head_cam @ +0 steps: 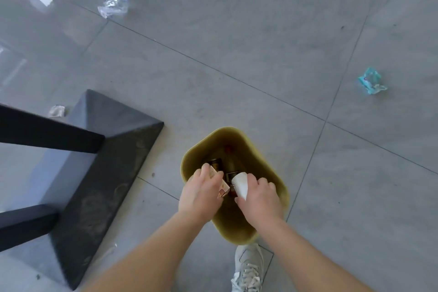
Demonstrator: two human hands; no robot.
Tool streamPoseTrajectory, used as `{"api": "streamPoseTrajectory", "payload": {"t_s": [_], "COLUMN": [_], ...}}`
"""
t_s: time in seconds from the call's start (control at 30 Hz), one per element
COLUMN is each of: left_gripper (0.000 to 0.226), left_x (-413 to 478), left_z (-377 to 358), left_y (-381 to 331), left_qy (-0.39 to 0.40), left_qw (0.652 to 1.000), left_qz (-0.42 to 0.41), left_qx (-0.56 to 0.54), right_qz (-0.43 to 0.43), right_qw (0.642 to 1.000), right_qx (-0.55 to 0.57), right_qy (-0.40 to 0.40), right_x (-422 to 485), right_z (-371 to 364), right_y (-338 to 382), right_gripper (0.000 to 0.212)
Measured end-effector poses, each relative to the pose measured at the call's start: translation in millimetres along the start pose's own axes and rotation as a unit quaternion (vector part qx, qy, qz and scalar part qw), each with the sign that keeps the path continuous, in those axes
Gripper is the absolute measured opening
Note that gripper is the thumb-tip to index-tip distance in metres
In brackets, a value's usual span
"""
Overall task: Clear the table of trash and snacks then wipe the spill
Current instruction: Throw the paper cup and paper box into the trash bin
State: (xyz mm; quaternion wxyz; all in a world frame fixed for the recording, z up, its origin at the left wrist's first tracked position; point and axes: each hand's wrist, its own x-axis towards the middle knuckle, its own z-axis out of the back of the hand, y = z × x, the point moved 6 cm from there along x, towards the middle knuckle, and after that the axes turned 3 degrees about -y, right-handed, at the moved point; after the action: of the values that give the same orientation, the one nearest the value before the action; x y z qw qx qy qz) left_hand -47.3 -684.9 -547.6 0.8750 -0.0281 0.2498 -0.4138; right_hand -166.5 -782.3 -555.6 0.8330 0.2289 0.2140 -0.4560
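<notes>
Curling around a small printed snack box point(224, 186), the fingers point(211, 176) of the left hand point(199, 194), holding it tilted over the open mouth of the olive-yellow bin point(272, 173); printing on the box in red and brown, lettering too blurred for reading. Wrapping around a white paper cup point(240, 184), the fingers point(260, 184) of the right hand point(259, 201), keeping the cup on its side with the rim pointing toward 11 o'clock, just beside the box, also above the bin. Lying deeper inside the bin, dark packets point(215, 163), labels unreadable. Standing at 6 o'clock from the bin, touching its near edge in view, a white laced sneaker point(248, 268). Sitting at 9 o'clock from the bin, a dark pyramid-shaped table base point(106, 161) with black bars point(47, 130) crossing over it. Resting on the grey tiled floor point(260, 54): a crumpled clear plastic wrapper point(113, 0) far off at 11 o'clock, a crumpled teal wrapper point(371, 81) well apart at 2 o'clock with markings too small for reading, and a small pale scrap point(56, 111) at 10 o'clock just beside the base.
</notes>
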Motion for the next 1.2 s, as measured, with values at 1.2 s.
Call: {"api": "streamPoseTrajectory", "payload": {"t_s": [1.2], "left_gripper": [0.060], "left_x": [-77], "left_z": [183], "left_y": [-36], "left_qy": [-0.101], "left_qw": [0.994], "left_qz": [-0.016], "left_qx": [0.048], "right_qz": [0.096], "right_qw": [0.994], "right_qx": [0.011], "right_qy": [-0.059], "right_x": [-91], "right_z": [159], "right_y": [50], "right_gripper": [0.057]}}
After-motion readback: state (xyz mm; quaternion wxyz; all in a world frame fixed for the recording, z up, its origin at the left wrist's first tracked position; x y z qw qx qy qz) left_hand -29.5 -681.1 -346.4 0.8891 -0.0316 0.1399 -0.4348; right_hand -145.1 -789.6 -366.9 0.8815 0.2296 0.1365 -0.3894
